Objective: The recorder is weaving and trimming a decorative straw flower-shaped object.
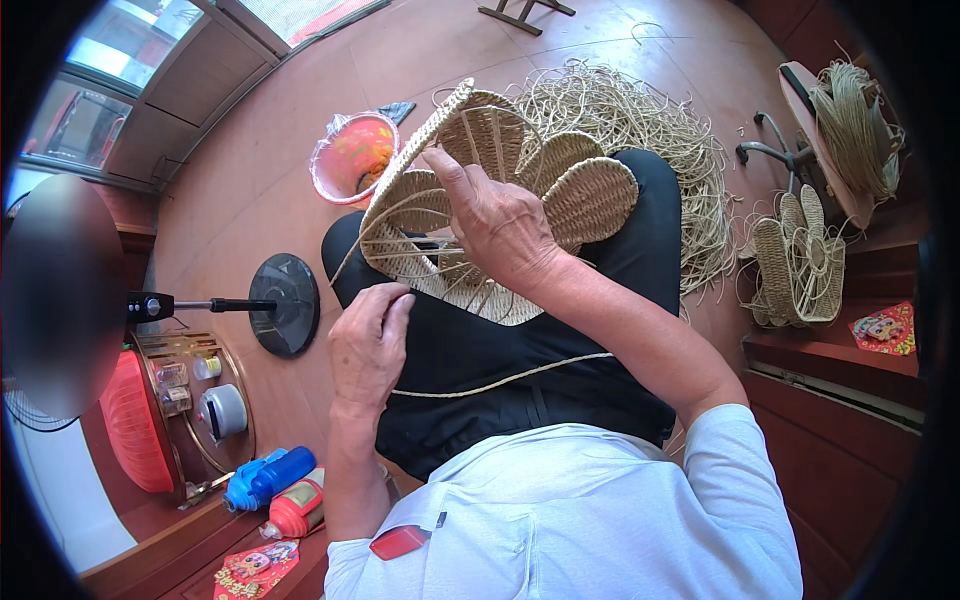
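Observation:
Across my lap lies a woven straw piece (592,198), made of rounded petal-like panels and a long braided edge, with loose cords strung between them. My right hand (500,225) is closed over its middle, the fingers curling down among the panels and partly hidden. Beside the piece's near left corner, my left hand (368,345) is held with thumb and fingers pressed together; what is in them, if anything, is too small to make out. A single straw cord (500,381) runs over my dark trousers between the left hand and my right forearm.
A heap of loose straw cord (690,190) covers the floor ahead right. A pink bucket (325,172) stands ahead left. At left are a fan base (284,305) and bottles (285,470). On the right are a cord bundle (855,130) and another woven piece (800,265).

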### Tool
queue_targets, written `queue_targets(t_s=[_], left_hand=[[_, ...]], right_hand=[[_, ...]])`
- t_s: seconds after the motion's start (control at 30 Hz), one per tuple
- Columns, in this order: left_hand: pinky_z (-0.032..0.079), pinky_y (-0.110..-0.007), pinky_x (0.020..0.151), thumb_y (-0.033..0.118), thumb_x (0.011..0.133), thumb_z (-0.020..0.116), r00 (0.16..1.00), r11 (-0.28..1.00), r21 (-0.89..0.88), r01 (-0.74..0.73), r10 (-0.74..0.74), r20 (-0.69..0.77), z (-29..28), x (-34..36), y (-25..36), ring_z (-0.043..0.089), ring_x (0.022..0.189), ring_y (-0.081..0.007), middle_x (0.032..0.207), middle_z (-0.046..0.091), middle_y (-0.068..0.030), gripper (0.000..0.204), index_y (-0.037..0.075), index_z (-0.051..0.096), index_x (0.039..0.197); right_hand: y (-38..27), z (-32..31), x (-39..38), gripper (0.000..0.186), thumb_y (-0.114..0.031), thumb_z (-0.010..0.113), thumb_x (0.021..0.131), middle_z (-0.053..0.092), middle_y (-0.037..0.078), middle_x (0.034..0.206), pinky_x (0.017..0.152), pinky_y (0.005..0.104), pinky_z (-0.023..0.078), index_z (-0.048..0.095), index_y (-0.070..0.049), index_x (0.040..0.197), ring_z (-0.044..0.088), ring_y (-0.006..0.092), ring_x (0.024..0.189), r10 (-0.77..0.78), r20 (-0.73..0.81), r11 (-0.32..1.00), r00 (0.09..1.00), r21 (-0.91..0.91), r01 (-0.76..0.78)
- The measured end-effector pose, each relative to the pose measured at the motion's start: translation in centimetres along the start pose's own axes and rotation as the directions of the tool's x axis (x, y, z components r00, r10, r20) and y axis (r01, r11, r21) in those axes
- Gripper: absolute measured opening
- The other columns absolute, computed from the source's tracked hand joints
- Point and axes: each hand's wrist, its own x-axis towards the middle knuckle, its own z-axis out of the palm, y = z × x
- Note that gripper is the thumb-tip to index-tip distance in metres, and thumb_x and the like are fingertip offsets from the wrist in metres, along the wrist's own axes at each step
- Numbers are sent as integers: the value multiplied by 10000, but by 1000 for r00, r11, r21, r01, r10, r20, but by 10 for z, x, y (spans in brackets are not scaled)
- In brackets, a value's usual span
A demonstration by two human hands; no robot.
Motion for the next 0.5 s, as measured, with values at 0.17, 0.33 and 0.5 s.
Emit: queue_targets(t_s=[0.17, 0.33, 0.5], left_hand=[[580, -344, 786, 73, 1000, 712, 1000, 995, -96, -26, 27, 1, 17, 16, 12, 748, 831, -242, 969, 760, -143, 123, -4, 747, 1088], [583, -403, 815, 82, 972, 724, 999, 987, -158, -31, 29, -12, 31, 30, 19, 751, 901, -337, 980, 760, -157, 114, 15, 745, 1061], [583, -397, 806, 85, 974, 723, 999, 986, -164, -37, 36, -10, 37, 35, 21, 751, 883, -328, 972, 758, -156, 119, 14, 747, 1066]], right_hand=[[3, 3, -2, 768, -18, 696, 880, 712, 151, 1041, 692, 463, 574, 389, -97, 1580, 746, 326, 796, -2, -144, 979, 990, 200, 31], [2, 5, -8, 673, -17, 692, 910, 724, 140, 1000, 691, 471, 543, 445, -107, 1530, 739, 339, 811, 71, -168, 968, 983, 251, -27], [-5, 6, -8, 569, 26, 732, 932, 701, 99, 890, 669, 433, 592, 535, -107, 1448, 746, 314, 816, 155, -177, 969, 972, 218, -115]])
